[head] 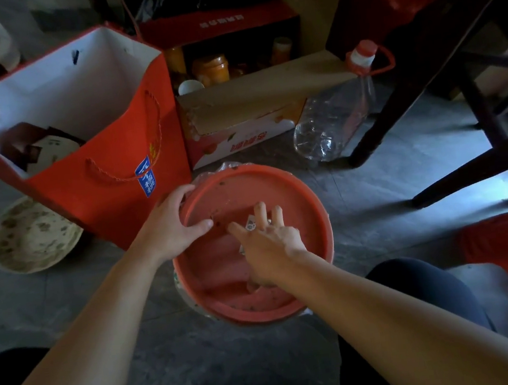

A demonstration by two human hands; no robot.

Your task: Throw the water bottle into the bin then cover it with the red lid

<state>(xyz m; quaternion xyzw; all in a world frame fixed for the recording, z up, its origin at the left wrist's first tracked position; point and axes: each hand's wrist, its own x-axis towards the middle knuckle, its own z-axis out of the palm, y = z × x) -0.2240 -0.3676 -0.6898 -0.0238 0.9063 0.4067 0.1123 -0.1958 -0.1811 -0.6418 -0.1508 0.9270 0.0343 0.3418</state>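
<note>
Head view: the left hand grips the far-left rim of the red lid, thumb laid on the upper surface, fingers curled over the edge. The right hand rests flat at the lid's centre, fingers spread and extended (a small white label-like object shows between them; its identity cannot be determined). This hand is not closed on anything visible. The lid lies level, rim upward, over the bin, of which only a strip of pale liner shows along the near-left and far edges. The bin's contents are hidden, so the water bottle's location cannot be confirmed.

Just left of the left hand stands a red paper gift bag, open, touching or nearly touching the lid. Further left lies a stained round dish on the floor. Beyond the right hand, an open cardboard box holds jars; to its right a large clear plastic jug with a red cap leans beside a dark wooden chair leg.
</note>
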